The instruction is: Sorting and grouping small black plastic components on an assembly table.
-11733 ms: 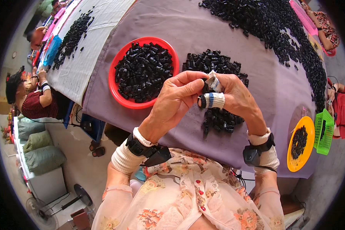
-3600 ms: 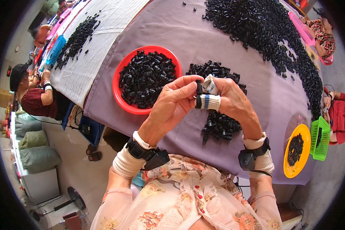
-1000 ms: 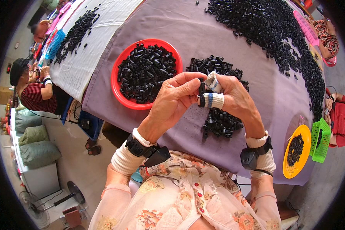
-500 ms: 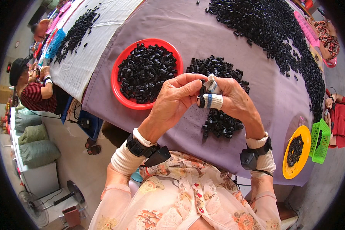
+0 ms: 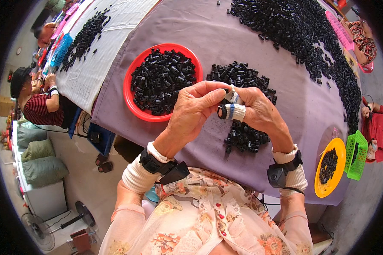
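Observation:
My left hand [image 5: 192,111] has its thumb and fingers pinched together above the table. Against its fingertips, my right hand [image 5: 261,111] is closed too, with white cloth covers striped blue on its thumb and index finger. What the two hands hold between them is hidden by the fingers. Below and behind my hands lies a pile of small black plastic pieces [image 5: 247,138] on the mauve tablecloth [image 5: 191,155]. To the left, beside my left hand, stands a red round basin [image 5: 128,91] filled with similar pieces.
A large heap of black pieces [image 5: 281,25] spreads over the far right. At the right edge are a yellow plate [image 5: 337,180] with small black bits and a green basket [image 5: 356,168]. A person in a striped top [image 5: 40,109] works at a white-covered table [image 5: 119,38] on the left.
The cloth-covered fingers of my right hand have shifted slightly where they meet my left fingertips. A person in red at the far right has moved a little.

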Demonstrator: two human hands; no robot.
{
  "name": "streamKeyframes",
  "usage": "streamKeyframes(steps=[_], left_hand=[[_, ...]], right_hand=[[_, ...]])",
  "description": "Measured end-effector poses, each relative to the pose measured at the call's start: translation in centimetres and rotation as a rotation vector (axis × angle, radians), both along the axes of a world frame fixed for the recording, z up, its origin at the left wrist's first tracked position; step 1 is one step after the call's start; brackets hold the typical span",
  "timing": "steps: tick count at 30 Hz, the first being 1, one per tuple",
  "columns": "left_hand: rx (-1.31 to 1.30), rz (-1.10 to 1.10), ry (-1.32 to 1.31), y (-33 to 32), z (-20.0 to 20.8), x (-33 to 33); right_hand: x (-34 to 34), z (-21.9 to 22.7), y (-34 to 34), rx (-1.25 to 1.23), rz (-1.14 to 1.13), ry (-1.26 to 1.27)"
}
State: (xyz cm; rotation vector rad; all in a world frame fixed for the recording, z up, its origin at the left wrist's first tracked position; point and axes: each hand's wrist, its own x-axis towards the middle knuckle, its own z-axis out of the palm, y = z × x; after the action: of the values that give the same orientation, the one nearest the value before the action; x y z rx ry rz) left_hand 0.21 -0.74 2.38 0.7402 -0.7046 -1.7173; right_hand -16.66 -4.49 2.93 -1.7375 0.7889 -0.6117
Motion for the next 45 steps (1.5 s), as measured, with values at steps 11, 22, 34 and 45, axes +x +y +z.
streamKeyframes(steps=[11, 22, 34, 45], left_hand=[[0.091, -0.061, 0.235, 0.0, 0.1, 0.0], [0.089, -0.044, 0.171, 0.1, 0.0, -0.3], [0.078, -0.031, 0.151, 0.2, -0.3, -0.3], [0.058, -0.02, 0.176, 0.0, -0.2, -0.3]], right_hand=[[0.1, 0.3, -0.2, -0.046, -0.084, -0.043], [0.0, -0.1, -0.2, -0.047, -0.06, -0.012], [0.0, 0.0, 0.4, -0.008, -0.061, -0.035], [0.1, 0.9, 0.4, 0.095, -0.115, -0.038]])
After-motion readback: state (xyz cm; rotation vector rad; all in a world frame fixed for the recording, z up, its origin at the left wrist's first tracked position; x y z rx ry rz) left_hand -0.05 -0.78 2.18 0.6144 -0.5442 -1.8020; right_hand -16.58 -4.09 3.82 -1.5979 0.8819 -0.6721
